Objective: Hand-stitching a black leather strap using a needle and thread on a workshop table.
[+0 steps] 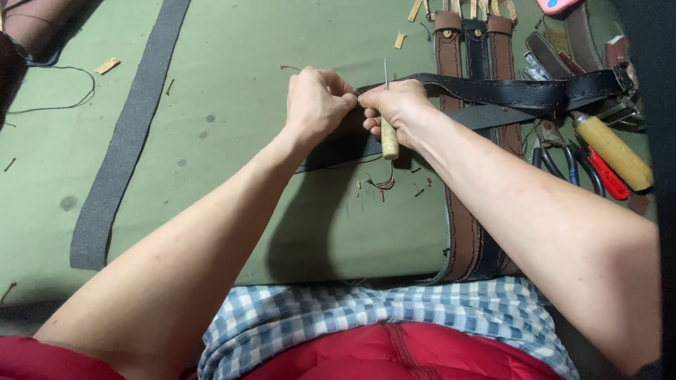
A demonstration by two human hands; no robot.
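Note:
My left hand pinches the end of a black leather belt that runs from my hands off to the right over the green mat. My right hand also grips the belt end, right against my left fingers, and holds an awl with a pale wooden handle. The awl's thin metal point sticks straight up above my knuckles. Loose thread ends hang below the handle.
Brown and black leather straps lie lengthwise under my right forearm. Pliers with red and black grips, a yellow-handled tool and other tools sit at right. A long grey strip crosses the mat at left. Leather scraps lie about.

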